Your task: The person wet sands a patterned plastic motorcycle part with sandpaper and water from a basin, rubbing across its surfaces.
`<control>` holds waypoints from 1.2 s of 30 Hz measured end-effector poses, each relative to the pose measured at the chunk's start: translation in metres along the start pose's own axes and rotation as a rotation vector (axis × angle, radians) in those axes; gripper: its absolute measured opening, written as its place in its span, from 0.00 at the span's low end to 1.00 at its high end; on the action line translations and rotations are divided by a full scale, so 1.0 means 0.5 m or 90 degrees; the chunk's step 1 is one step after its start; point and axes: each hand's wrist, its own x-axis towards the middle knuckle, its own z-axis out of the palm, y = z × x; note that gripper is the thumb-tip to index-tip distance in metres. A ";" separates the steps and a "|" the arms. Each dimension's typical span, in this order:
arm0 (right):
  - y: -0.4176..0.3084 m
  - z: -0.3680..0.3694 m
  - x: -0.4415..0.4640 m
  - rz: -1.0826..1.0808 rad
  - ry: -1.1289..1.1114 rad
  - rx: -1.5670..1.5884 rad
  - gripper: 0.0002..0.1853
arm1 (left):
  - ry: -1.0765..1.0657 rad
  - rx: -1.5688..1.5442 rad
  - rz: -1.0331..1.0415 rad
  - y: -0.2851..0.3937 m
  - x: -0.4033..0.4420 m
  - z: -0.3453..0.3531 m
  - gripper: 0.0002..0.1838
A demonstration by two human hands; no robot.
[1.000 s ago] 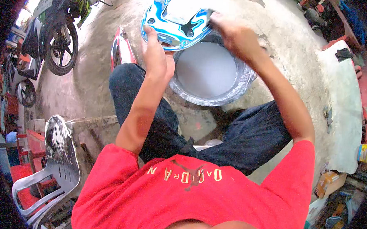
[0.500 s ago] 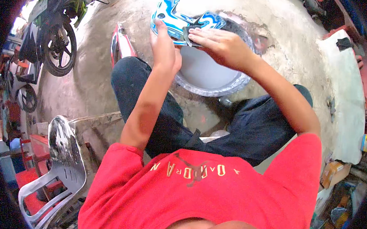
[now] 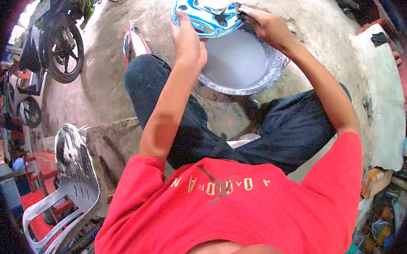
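Note:
My left hand (image 3: pixel 188 43) grips the left part of a curved blue-and-white panel (image 3: pixel 209 21), its thumb on top of the surface. The panel is held up over the far left rim of a round basin (image 3: pixel 242 90) of cloudy whitish liquid (image 3: pixel 237 60). At the panel's right end, my right hand (image 3: pixel 267 28) holds a small dark pad (image 3: pixel 241 13) against the edge, fingers pressed together. The far end of the panel is cut off by the top of the view.
A red-and-white panel (image 3: pixel 135 45) lies on the concrete floor (image 3: pixel 105 76) left of my knee. Motorcycles (image 3: pixel 62 50) stand at the upper left. A paint-marked plastic chair (image 3: pixel 77 166) is at the lower left, a cardboard box (image 3: pixel 375 182) at the right.
My right hand has moved the dark pad from the panel's right end to its middle near edge, then back to the right end. My left hand keeps its hold.

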 end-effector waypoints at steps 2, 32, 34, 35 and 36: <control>-0.011 0.016 -0.011 -0.022 0.031 0.014 0.18 | 0.010 -0.008 -0.002 -0.004 -0.002 -0.010 0.21; 0.116 0.163 -0.082 0.239 -0.045 0.113 0.19 | 0.076 0.040 -0.163 -0.149 -0.035 -0.063 0.22; 0.143 0.211 -0.112 0.394 -0.065 0.128 0.21 | 0.091 0.050 -0.170 -0.171 -0.048 -0.081 0.23; 0.158 0.243 -0.137 0.439 -0.070 0.134 0.21 | 0.096 0.057 -0.166 -0.183 -0.047 -0.094 0.23; 0.170 0.278 -0.170 0.460 -0.087 0.120 0.21 | 0.104 0.065 -0.164 -0.194 -0.051 -0.108 0.22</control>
